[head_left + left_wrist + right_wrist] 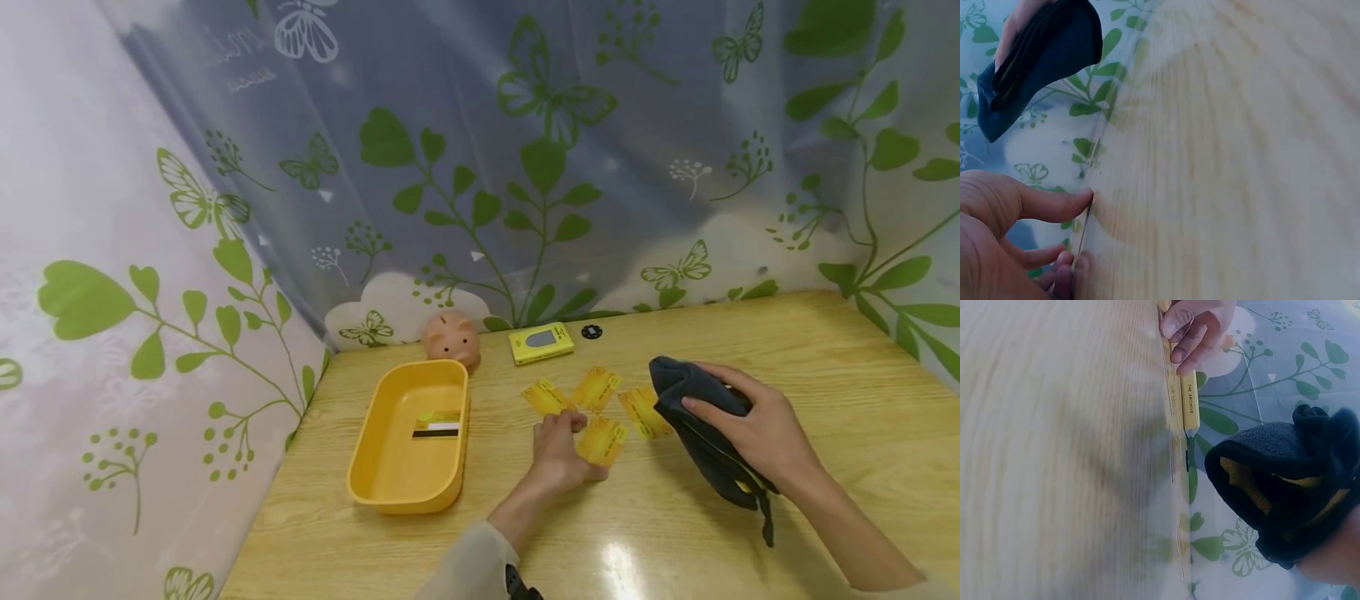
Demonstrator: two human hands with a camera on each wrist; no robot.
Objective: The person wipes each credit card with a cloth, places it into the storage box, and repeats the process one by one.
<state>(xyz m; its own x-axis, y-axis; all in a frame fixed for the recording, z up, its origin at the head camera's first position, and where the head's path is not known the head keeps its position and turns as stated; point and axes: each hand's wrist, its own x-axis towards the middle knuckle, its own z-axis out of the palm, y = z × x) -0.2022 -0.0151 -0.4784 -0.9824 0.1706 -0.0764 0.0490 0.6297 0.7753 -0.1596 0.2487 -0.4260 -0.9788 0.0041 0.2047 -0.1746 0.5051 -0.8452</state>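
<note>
Several yellow cards lie on the wooden table in the head view. My left hand is over the nearest card, with thumb and fingers at its edges, pinching it low at the tabletop. Beyond that hand lie a left card, a far card and a right card. My right hand grips a dark blue zippered pouch above the table, right of the cards. In the right wrist view the pouch gapes, showing yellow lining; its depth is dark.
A yellow tray on the left holds a small item with a black stripe. Behind it sits a pink piggy bank. A yellow box and a black disc lie near the patterned curtain.
</note>
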